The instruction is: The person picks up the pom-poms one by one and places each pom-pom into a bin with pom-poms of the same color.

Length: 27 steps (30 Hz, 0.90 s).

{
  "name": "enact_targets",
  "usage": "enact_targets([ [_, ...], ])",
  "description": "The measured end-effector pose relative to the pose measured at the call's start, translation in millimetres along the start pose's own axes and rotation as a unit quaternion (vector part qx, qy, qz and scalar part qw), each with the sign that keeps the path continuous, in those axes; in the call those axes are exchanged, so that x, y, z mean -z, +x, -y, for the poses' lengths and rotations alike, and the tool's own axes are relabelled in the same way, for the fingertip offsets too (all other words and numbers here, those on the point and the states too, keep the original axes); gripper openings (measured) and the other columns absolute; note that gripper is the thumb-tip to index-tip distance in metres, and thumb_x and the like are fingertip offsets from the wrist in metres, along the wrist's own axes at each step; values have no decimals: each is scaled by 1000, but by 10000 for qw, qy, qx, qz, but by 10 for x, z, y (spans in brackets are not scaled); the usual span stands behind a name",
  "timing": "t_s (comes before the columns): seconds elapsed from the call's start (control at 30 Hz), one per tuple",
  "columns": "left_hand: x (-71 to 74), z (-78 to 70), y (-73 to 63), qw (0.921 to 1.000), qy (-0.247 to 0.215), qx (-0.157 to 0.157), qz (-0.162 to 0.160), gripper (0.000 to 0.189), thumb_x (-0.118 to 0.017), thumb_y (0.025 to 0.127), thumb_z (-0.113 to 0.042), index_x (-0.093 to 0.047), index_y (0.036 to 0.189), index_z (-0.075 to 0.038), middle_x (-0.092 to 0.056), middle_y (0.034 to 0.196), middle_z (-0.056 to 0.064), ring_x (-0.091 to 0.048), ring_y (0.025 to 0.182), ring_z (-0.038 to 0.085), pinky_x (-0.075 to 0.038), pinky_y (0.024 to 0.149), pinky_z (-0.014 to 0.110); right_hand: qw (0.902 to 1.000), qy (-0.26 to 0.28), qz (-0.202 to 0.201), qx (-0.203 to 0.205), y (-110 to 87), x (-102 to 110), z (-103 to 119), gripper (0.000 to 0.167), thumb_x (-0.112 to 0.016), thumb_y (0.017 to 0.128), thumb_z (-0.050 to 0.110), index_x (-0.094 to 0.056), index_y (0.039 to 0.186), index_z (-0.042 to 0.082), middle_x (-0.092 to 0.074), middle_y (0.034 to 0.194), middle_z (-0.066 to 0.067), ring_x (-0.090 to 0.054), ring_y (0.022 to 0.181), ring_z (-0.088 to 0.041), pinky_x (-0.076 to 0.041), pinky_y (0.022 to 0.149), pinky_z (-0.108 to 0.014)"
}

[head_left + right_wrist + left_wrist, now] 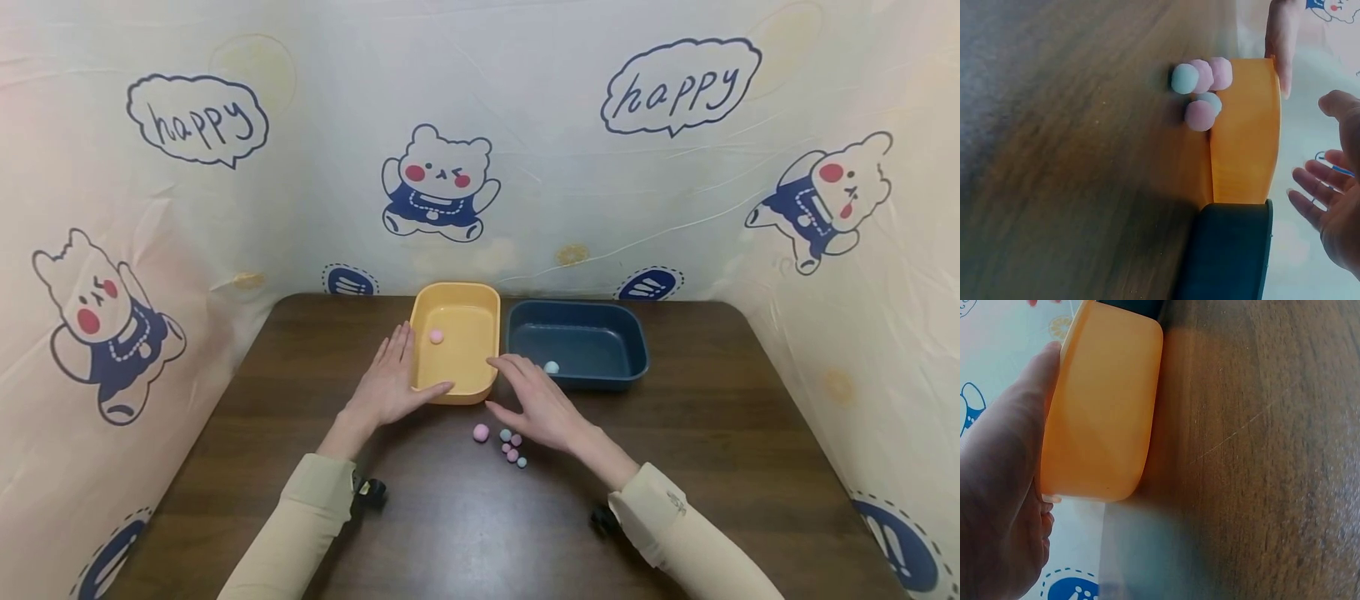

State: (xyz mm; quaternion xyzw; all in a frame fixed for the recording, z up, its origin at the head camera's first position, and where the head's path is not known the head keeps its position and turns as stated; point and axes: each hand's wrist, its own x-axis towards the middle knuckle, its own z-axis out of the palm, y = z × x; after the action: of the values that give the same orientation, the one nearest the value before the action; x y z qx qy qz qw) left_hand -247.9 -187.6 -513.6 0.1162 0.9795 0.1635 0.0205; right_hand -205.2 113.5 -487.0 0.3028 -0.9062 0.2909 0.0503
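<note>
A yellow tray (468, 343) stands at the far middle of the table with a pink ball (437, 336) inside. My left hand (384, 385) lies along its left side, fingers straight, thumb reaching over the near rim. In the left wrist view that hand is right at the tray's rim. My right hand (546, 407) is by the tray's near right corner, fingers loosely bent and holding nothing. Below it on the table are a larger pink ball (481, 432) and a cluster of several small pink and light blue balls (1200, 115).
A dark blue tray (600, 337) stands right beside the yellow one, with a light blue ball (551, 367) in it. Behind and at both sides of the brown wooden table (720, 417) hangs a printed cloth (525, 75).
</note>
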Motion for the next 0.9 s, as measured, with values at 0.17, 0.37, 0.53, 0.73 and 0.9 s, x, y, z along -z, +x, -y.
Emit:
enact_targets([
  [0.17, -9, 11, -1, 10000, -17, 20, 4, 136, -50, 89, -95, -2, 176, -4, -3, 187, 19, -8, 175, 39, -13, 142, 58, 9998, -77, 120, -111, -76, -5, 4, 73, -85, 98, 31, -52, 161, 15, -59, 158, -7, -59, 145, -28, -52, 123, -55],
  [0.37, -19, 24, 12, 10000, -33, 38, 1, 136, -50, 88, -96, -3, 176, -3, -4, 187, 19, -9, 174, 40, -13, 142, 58, 9997, -95, 197, -110, -158, 4, -1, 74, -85, 98, 32, -51, 161, 15, -59, 158, -7, -59, 145, -27, -51, 124, -54],
  [0.53, -18, 20, 15, 10000, -15, 20, 8, 136, -49, 89, -96, -2, 176, -3, -4, 186, 20, -9, 175, 39, -12, 142, 58, 9997, -66, 219, -111, -213, 25, -22, 72, -84, 99, 32, -52, 161, 13, -60, 157, -6, -59, 144, -26, -51, 124, -54],
  [0.73, -2, 5, 5, 9999, -74, 51, 57, 136, -50, 89, -95, -1, 176, -4, 0, 187, 18, -5, 175, 38, -11, 143, 58, 9990, 58, 331, -302, -272, 45, -55, 68, -84, 100, 30, -54, 159, 14, -62, 155, -6, -60, 143, -26, -52, 124, -55],
  [0.9, 4, 2, 1, 9999, -81, 63, 94, 136, -51, 89, -95, -1, 176, -4, 1, 187, 16, -5, 175, 38, -11, 143, 57, 9974, 117, 533, -471, -322, 45, -72, 67, -83, 100, 29, -55, 159, 16, -62, 155, -6, -61, 142, -25, -53, 122, -54],
])
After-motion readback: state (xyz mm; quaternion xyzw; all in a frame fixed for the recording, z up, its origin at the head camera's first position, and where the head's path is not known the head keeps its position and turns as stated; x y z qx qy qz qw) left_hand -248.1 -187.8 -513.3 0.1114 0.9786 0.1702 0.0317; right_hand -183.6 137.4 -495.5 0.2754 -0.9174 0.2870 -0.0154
